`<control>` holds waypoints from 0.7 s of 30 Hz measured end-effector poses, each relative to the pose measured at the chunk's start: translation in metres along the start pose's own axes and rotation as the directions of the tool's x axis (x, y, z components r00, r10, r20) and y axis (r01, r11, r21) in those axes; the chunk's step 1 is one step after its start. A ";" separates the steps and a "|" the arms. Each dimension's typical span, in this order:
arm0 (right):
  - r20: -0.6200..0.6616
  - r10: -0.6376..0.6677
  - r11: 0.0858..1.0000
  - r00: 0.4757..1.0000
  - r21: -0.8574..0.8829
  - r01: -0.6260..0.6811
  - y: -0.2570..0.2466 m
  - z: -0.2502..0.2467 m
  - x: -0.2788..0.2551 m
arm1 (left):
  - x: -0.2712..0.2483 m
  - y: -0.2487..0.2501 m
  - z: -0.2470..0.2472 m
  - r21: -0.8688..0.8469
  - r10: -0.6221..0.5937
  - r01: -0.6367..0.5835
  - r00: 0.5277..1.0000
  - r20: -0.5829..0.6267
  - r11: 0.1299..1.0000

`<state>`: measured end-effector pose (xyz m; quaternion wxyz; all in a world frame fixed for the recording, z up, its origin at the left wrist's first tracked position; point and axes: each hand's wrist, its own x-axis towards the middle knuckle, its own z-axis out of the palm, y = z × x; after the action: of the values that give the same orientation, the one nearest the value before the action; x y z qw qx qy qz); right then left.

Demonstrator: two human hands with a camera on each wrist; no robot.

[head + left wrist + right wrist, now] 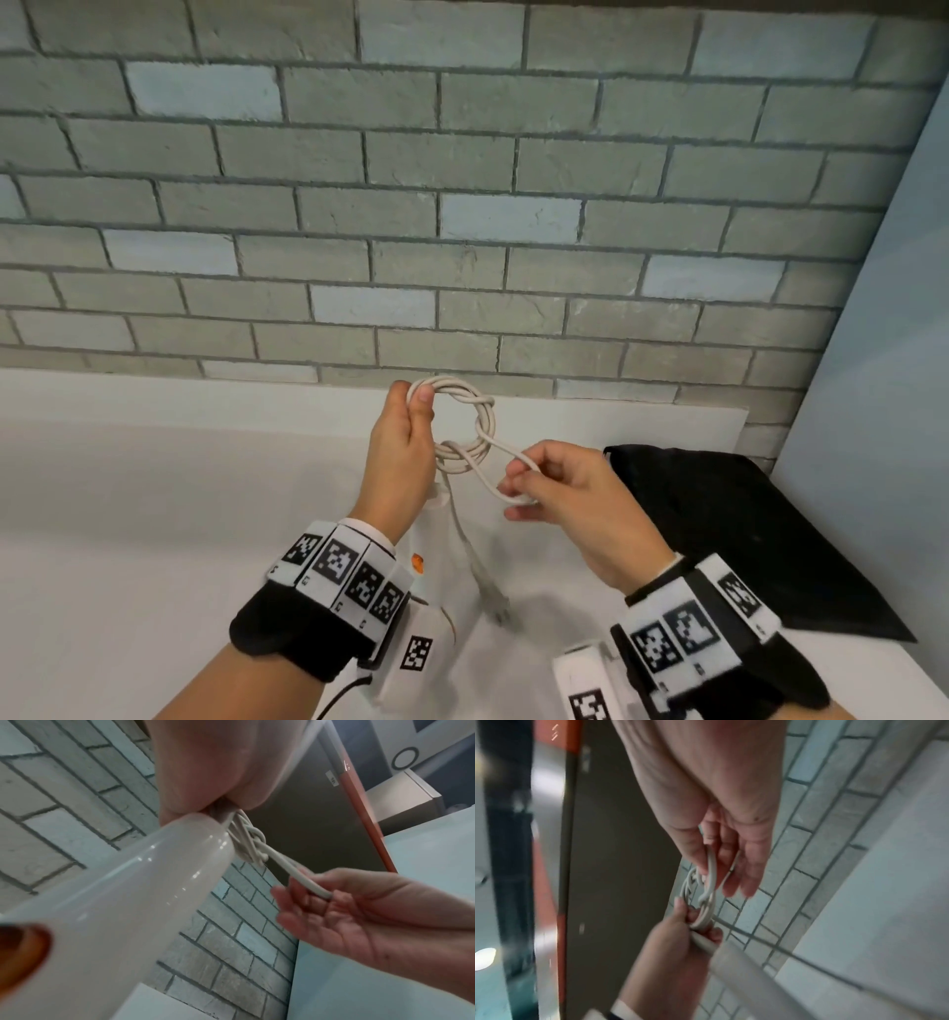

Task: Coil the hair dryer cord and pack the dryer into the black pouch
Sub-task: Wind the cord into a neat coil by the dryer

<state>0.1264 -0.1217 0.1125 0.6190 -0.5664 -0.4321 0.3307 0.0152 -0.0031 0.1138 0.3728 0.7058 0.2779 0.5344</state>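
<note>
My left hand (418, 406) grips a small coil of white cord (464, 421) and holds it up in front of the brick wall. My right hand (513, 493) pinches a loop of the same cord (506, 470) that comes out of the coil's lower side. The white hair dryer (436, 624) with its orange switch (417, 564) hangs under my left wrist, partly hidden by it. In the left wrist view its handle (128, 892) runs up to the coil (248, 841). The plug (494, 601) dangles between my arms. The black pouch (744, 529) lies flat on the table to the right.
A white table (128, 514) runs under both hands, against a grey brick wall (462, 205). A pale blue panel (883, 411) closes the right side, just behind the pouch.
</note>
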 end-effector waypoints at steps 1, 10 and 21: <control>0.020 -0.021 0.995 1.000 0.095 0.019 0.000 -0.003 -0.002 | 0.003 -0.001 0.001 -0.006 -0.012 0.012 1.000 -0.014 1.000; 0.043 -0.009 0.933 0.999 0.359 -0.007 0.005 -0.014 -0.014 | 0.013 0.000 0.005 0.010 -0.021 0.021 0.999 -0.043 1.000; 0.026 -0.027 0.994 0.999 -0.104 0.029 0.015 -0.044 -0.031 | 0.024 -0.012 -0.009 0.030 -0.050 0.053 0.995 -0.090 0.998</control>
<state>0.1550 -0.1658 0.0937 0.5876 -0.5877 -0.4644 0.3060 0.0136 0.0247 0.1187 0.3620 0.6798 0.3210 0.5512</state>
